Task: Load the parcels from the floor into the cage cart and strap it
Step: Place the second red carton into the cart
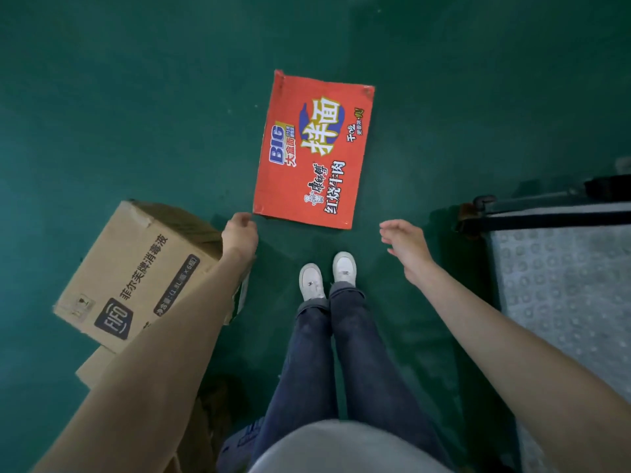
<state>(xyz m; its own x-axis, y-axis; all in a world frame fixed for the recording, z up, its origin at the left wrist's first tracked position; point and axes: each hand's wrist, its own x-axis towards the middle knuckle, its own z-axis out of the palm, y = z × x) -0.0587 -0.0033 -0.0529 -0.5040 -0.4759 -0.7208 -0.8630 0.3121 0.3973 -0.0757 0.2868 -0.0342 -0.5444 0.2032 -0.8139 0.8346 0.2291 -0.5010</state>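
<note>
Both my hands are down toward the floor and hold nothing: the left hand (pixel 240 233), fingers loosely curled, sits just beside the near corner of the red box (pixel 312 151); the right hand (pixel 404 244) hangs spread and relaxed, apart from it. The red box lies flat ahead of my feet, a brown box (pixel 136 274) tilted to the left. The cart (pixel 563 268) deck at right looks bare where visible, so I judge loading barely begun, strapping untouched.
</note>
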